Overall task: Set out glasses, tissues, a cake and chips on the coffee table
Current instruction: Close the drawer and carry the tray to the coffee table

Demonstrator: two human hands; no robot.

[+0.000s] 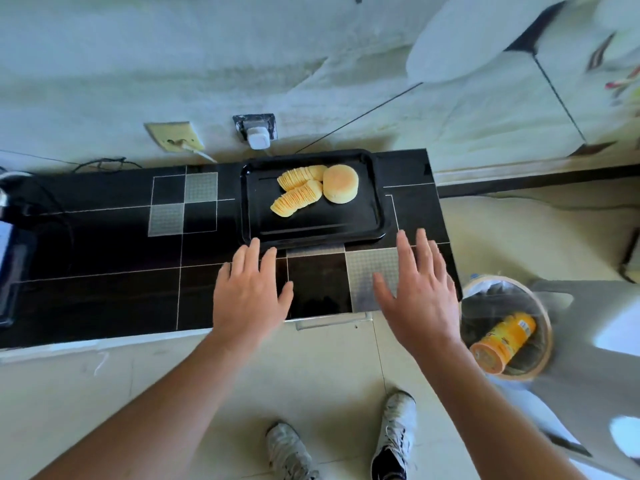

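Left hand [250,296]: hovering palm down near the tray's near left corner, fingers spread wide, holding nothing.
Right hand [420,295]: hovering near the tray's right corner, fingers splayed, empty.
Tray [311,226]: sitting on the black table [104,244].
Cake [340,183]: lying beside the chips [298,192] in the tray.
Chip can [504,342]: lying in the bin [545,327].

At nine o'clock a dark device [10,258] lies at the edge of view, too blurred to identify, with black cords [104,164] tangled behind it at ten o'clock. On the pale wall at eleven o'clock sits a beige wall socket [175,136], and at twelve o'clock a white plug adapter [258,135] in a black frame. At four o'clock a round waste bin [505,327] holds an orange tube can [504,342] lying on its side. White sneakers [396,431] stand on the tiled floor [311,368] at six o'clock.
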